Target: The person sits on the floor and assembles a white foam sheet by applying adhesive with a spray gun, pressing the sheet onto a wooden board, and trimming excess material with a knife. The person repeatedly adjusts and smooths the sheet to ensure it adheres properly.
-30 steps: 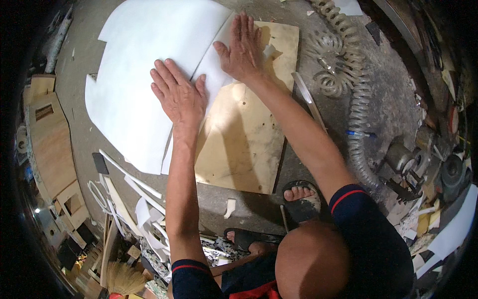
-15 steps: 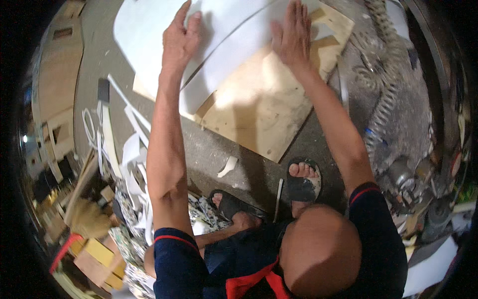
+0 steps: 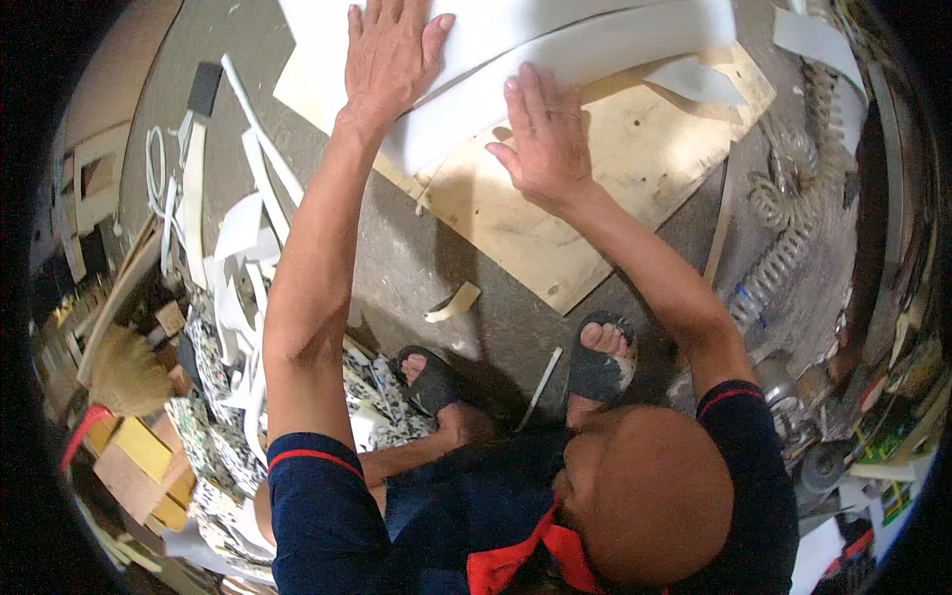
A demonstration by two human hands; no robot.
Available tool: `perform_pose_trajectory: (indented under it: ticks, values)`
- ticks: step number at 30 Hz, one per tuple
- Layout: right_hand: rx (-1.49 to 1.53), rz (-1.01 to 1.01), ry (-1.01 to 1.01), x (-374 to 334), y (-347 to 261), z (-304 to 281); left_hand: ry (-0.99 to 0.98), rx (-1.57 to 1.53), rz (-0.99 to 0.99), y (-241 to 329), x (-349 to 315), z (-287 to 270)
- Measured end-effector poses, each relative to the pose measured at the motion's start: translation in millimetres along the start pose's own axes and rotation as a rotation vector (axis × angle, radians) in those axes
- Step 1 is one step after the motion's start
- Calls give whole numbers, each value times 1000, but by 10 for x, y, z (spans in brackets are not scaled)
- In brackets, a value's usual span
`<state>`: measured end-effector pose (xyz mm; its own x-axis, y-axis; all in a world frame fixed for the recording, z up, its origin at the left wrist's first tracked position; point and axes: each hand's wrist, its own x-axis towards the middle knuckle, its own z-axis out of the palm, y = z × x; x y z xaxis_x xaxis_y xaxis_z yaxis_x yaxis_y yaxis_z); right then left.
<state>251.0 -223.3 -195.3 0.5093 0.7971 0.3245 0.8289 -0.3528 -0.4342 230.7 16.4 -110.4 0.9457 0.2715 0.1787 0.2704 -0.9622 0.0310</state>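
Observation:
My left hand (image 3: 389, 61) lies flat on a large white sheet (image 3: 476, 28), fingers stretched out and thumb apart. A long white strip (image 3: 461, 114) lies along the sheet's near side, divided from it by a dark curved line. My right hand (image 3: 548, 139) rests its outstretched fingers on the strip's near edge, with its palm over the bare wooden board (image 3: 585, 218) beneath. A pointed white offcut (image 3: 697, 81) sits on the board's right part. Neither hand grips anything. The top of the picture cuts off the sheet's far part.
White offcuts (image 3: 236, 233) and a speckled foam pile (image 3: 213, 397) lie at left, near a straw broom (image 3: 129, 372). A coiled hose (image 3: 783, 238) runs along the right. A small offcut (image 3: 456, 302) lies on the floor near my sandalled feet (image 3: 602, 357).
My right hand has moved left and nearer along the strip. My left hand's fingers now lie flatter on the sheet. The whole view has shifted a little.

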Motion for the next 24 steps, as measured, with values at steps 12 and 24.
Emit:
perform_pose_trajectory:
  ticks: [12,24]
  values:
    - [-81,-517,188,828,118,-203,284,-573,-369,1136,-1764,135]
    - [-235,-562,18,974,42,-289,224,-429,-375,1350,-1422,315]
